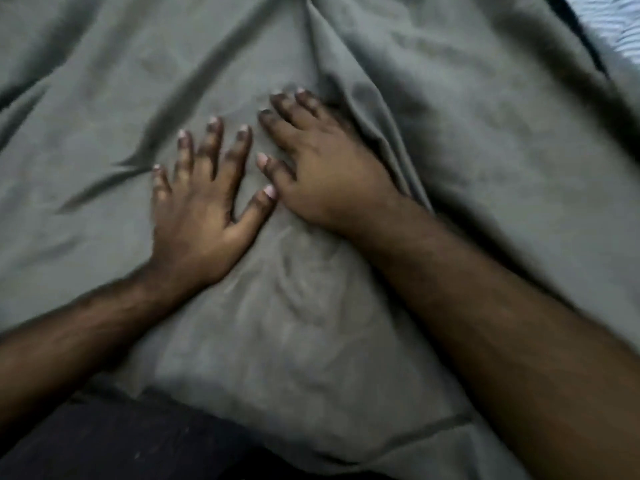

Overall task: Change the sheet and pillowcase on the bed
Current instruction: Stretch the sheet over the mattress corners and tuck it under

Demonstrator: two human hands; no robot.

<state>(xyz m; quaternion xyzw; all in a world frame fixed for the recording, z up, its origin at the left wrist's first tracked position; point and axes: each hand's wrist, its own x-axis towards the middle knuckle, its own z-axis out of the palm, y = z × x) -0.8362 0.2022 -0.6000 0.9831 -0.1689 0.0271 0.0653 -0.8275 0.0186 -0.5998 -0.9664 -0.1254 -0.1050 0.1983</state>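
A grey sheet [467, 140] covers nearly the whole view, wrinkled, with a tall fold running up from the middle. My left hand [201, 216] lies flat on the sheet with its fingers spread and straight. My right hand [322, 168] presses flat on the cloth just to the right of it, fingers straight, its outer edge against the base of the fold. The two thumbs almost touch. Neither hand holds any cloth. A hem line of the sheet [426, 429] shows near the bottom.
A dark surface [114, 441] shows at the bottom left below the sheet's edge. A striped blue-white cloth [623, 26] peeks out at the top right corner, beside a dark strip [578, 36].
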